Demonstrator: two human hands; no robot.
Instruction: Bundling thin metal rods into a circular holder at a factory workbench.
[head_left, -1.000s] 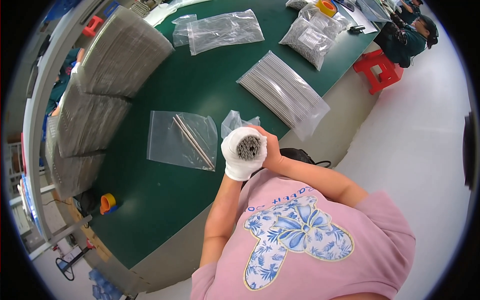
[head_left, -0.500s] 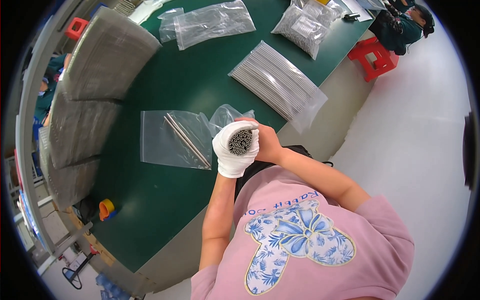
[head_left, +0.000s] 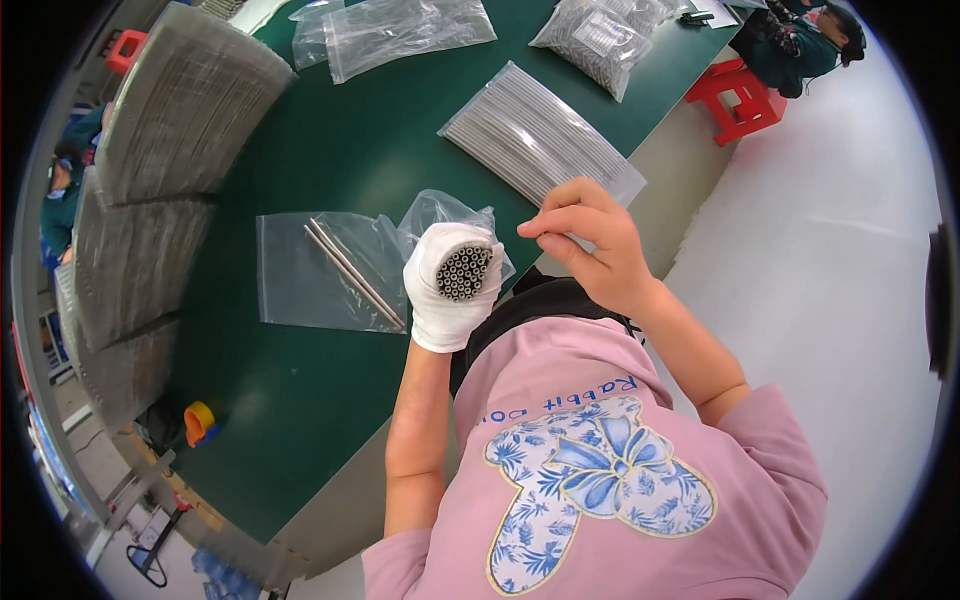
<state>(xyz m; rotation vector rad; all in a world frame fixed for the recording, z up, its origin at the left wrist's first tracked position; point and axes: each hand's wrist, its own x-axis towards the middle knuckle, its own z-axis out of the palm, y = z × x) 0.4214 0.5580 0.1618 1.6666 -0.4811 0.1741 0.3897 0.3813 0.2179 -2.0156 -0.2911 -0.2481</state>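
My left hand, in a white glove, is closed round a bundle of thin metal tubes. Their round open ends face up toward me. To its right my bare right hand is raised, apart from the bundle, with thumb and index fingertip drawn close together. Whether anything small sits between those fingertips cannot be made out. Just behind the glove lies a crumpled clear plastic bag. Left of it, a flat clear bag has a few thin rods on or in it.
A bag of tubes in a row lies beyond my right hand on the green table. Farther back are empty-looking bags and a filled bag. Wrapped stacks line the left. A person sits by a red stool.
My right hand has come away from the bundle and moved right, its fingers now in plain sight. The left hand still grips the tubes. The whole view has shifted slightly.
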